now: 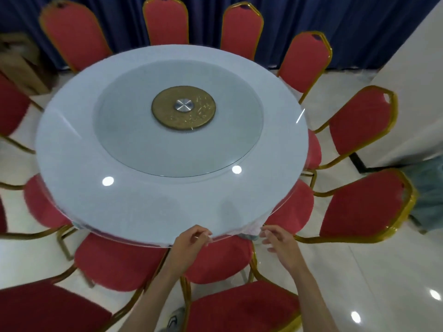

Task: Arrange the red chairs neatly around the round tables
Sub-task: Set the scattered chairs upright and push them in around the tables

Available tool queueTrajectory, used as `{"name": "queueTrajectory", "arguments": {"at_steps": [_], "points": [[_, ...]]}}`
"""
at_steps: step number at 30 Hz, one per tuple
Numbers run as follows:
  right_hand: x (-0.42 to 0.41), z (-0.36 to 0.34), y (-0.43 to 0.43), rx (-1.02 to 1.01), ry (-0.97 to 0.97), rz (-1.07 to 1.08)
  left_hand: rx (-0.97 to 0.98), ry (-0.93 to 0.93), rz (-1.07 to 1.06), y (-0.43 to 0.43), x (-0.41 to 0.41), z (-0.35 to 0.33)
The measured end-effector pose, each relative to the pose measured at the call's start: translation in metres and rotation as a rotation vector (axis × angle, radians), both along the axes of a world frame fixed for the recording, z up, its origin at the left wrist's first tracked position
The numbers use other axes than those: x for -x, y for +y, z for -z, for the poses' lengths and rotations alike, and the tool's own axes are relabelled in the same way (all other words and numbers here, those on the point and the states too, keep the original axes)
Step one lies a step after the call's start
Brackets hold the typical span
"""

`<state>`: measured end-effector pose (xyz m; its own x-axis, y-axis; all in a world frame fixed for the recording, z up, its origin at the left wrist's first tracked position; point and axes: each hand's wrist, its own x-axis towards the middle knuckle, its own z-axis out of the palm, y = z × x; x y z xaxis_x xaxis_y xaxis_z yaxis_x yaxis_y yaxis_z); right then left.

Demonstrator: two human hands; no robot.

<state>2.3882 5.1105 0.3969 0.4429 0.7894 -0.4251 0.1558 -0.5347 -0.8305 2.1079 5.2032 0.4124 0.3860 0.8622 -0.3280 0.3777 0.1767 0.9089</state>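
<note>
A round table with a white cloth under a clear cover fills the middle, ringed by several red chairs with gold frames. The nearest chair stands right below me, its seat tucked under the table's near edge. A second red chair sits to its left and a third to its right. My left hand is at the near rim with its fingers pinched on the edge of the clear cover. My right hand hovers just beside the rim, fingers apart, holding nothing.
A glass turntable with a brass hub lies on the table. Blue curtains hang behind the far chairs. A white wall stands at the right, with glossy white floor around it. A shoe shows below.
</note>
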Motion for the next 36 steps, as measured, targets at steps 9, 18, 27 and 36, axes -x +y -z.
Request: {"name": "queueTrajectory", "arguments": {"at_steps": [9, 18, 27, 36], "points": [[-0.061, 0.004, 0.009, 0.015, 0.107, -0.170, 0.020, 0.016, -0.177, -0.031, -0.033, -0.010], [-0.101, 0.002, 0.027, 0.005, 0.176, -0.268, -0.022, 0.132, -0.268, -0.054, -0.054, -0.028], [-0.121, 0.001, 0.031, 0.007, 0.159, -0.348, 0.026, 0.055, -0.378, -0.056, -0.085, -0.023], [-0.115, 0.008, 0.026, 0.050, 0.085, -0.377, 0.038, -0.070, -0.386, -0.040, -0.103, 0.000]]}}
